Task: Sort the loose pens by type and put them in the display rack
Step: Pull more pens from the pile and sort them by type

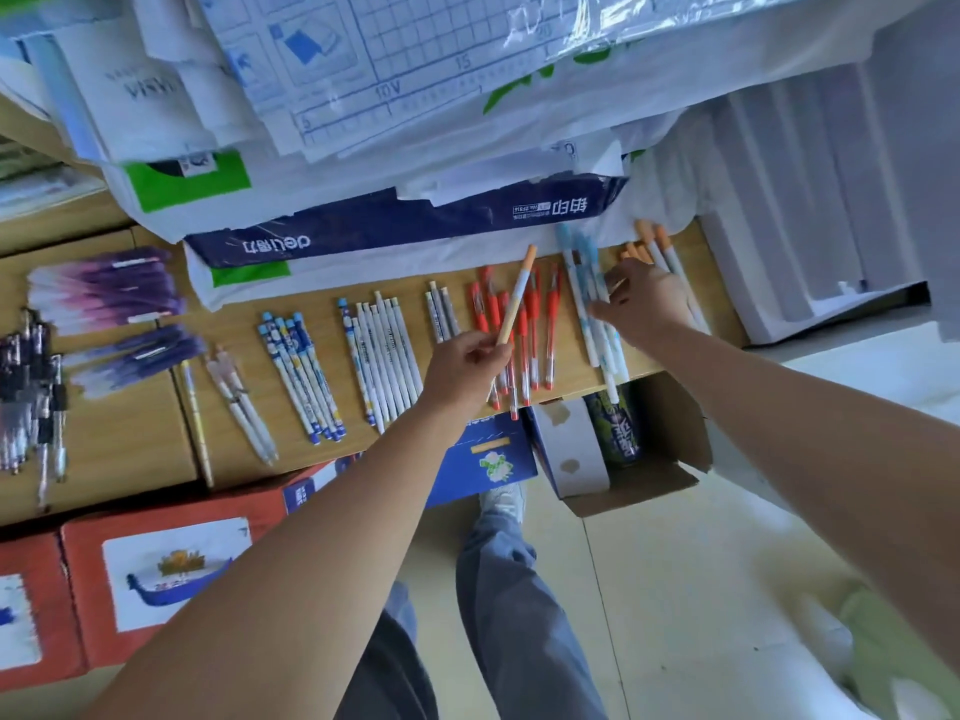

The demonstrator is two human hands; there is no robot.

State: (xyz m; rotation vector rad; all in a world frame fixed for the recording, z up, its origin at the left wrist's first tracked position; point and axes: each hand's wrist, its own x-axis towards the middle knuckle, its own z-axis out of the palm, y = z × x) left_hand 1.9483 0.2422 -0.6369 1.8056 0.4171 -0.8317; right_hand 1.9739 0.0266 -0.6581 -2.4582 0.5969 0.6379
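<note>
Pens lie sorted in groups on a wooden table (130, 439). My left hand (467, 366) pinches an orange-capped pen (516, 296) by its lower end, tilted up over the red pens (535, 324). My right hand (641, 301) rests with spread fingers on the light blue pens (587, 298), beside more orange-capped pens (660, 246) at the far right. Further left lie white pens (387, 350), blue patterned pens (301, 371), pink-topped pens (239, 402), purple pens (109, 293) and dark pens (31, 397). No display rack is in view.
Stacked paper reams and plastic-wrapped sheets (405, 220) crowd the table's far side. White foam packaging (810, 236) stands at the right. Below the table edge sit red boxes (156, 574), a blue box (488, 459) and an open cardboard box (649, 459). My legs stand on the floor.
</note>
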